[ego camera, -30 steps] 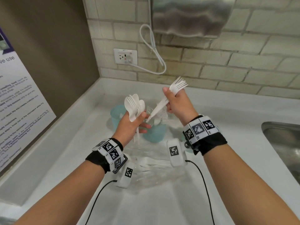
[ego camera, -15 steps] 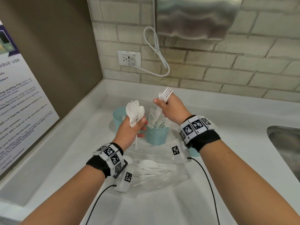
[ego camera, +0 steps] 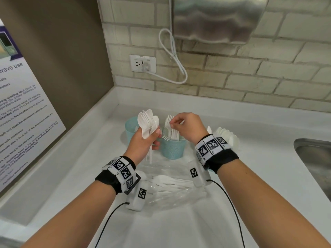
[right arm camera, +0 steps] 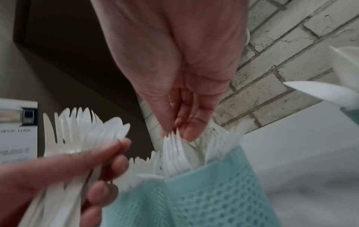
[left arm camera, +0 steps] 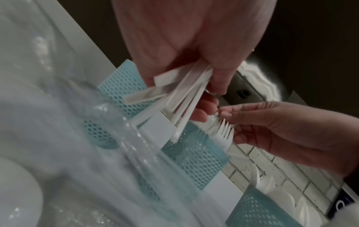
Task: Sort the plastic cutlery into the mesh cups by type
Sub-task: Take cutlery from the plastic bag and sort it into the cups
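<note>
My left hand point(ego camera: 154, 138) grips a fanned bundle of white plastic spoons and forks point(ego camera: 147, 122) upright, just left of the middle teal mesh cup point(ego camera: 172, 149). That cup holds several forks point(right arm camera: 174, 156) standing tines up. My right hand point(ego camera: 172, 122) hovers over it and pinches the tines of the forks point(left arm camera: 225, 129) standing in it. An empty-looking mesh cup point(ego camera: 130, 127) stands behind my left hand. A third cup point(left arm camera: 256, 212), with spoons point(ego camera: 227, 136) in it, is mostly hidden behind my right wrist.
A clear plastic bag point(ego camera: 170, 185) with more white cutlery lies on the white counter point(ego camera: 179, 221) between my wrists. A steel sink point(ego camera: 315, 158) is at the right. A brick wall with a socket and cord point(ego camera: 172, 56) is behind; a notice point(ego camera: 26, 113) hangs on the left wall.
My right hand has come down and left, lowering its forks from above the counter into the middle cup. The left hand has kept its bundle nearly in place.
</note>
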Tool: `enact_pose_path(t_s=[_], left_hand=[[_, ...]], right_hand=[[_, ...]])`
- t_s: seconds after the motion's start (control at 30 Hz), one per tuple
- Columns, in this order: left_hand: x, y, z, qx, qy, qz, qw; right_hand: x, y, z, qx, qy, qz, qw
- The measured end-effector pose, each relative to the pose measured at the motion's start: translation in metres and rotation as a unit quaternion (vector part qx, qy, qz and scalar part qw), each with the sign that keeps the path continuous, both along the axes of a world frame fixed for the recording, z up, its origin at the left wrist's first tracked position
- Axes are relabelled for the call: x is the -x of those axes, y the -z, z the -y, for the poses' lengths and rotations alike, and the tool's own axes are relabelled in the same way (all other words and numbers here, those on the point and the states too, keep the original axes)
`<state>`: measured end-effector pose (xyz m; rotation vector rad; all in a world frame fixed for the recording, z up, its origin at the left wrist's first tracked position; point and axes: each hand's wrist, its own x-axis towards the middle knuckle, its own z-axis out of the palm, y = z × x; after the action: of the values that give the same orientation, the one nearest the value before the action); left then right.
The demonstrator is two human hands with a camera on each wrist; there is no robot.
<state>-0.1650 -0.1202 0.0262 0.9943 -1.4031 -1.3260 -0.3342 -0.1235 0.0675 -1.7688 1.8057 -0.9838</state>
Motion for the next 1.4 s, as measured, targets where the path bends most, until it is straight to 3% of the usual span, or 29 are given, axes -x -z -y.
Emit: enact_pose_path(t_s=[0.13, 0.23, 0.33, 0.57, 0.67, 0.8, 0.97, 1.13, 1.27, 1.33, 1.4], left_hand=[[-0.002, -0.004, -0.004, -0.004, 0.008, -0.019, 1.000], [0.000, -0.006, -0.004, 0.008, 0.027, -0.025, 0.999], [0.004, -0.008, -0.003, 0.010, 0.044, -0.018, 0.999], [0.002, -0.010, -0.009, 0.012, 0.059, -0.005, 0.998], [0.004, -0.011, -0.010, -0.006, 0.038, -0.002, 0.999], [0.003, -0.012, -0.008, -0.017, 0.010, 0.010, 1.000], [0.003, -0.005, -0.002, -0.016, -0.043, 0.046, 0.998], [0.006, 0.000, -0.002, 0.022, -0.045, 0.084, 0.995], [0.005, 0.000, -0.003, 0.028, -0.034, 0.079, 0.996], [0.006, 0.000, -0.004, 0.036, -0.037, 0.077, 0.996], [0.007, -0.001, -0.005, 0.049, -0.041, 0.078, 0.995]], right_hand=[[-0.003, -0.002, -0.002, 0.053, 0.021, -0.044, 0.997], [-0.018, -0.016, -0.012, 0.112, -0.008, 0.012, 0.994], [-0.032, -0.023, -0.021, 0.062, -0.051, 0.056, 0.995], [-0.030, -0.021, -0.021, 0.029, -0.015, 0.096, 0.995], [-0.026, -0.025, -0.020, 0.080, 0.020, 0.123, 0.989], [-0.013, -0.040, -0.020, 0.194, 0.074, 0.204, 0.957], [-0.003, -0.031, -0.019, 0.250, 0.082, 0.067, 0.963], [0.002, 0.010, -0.021, 0.169, 0.036, -0.096, 0.980], [0.003, 0.020, -0.026, 0.100, 0.057, -0.229, 0.967], [-0.002, 0.014, -0.028, 0.088, 0.065, -0.242, 0.964], [-0.009, 0.002, -0.031, 0.106, 0.059, -0.184, 0.975]])
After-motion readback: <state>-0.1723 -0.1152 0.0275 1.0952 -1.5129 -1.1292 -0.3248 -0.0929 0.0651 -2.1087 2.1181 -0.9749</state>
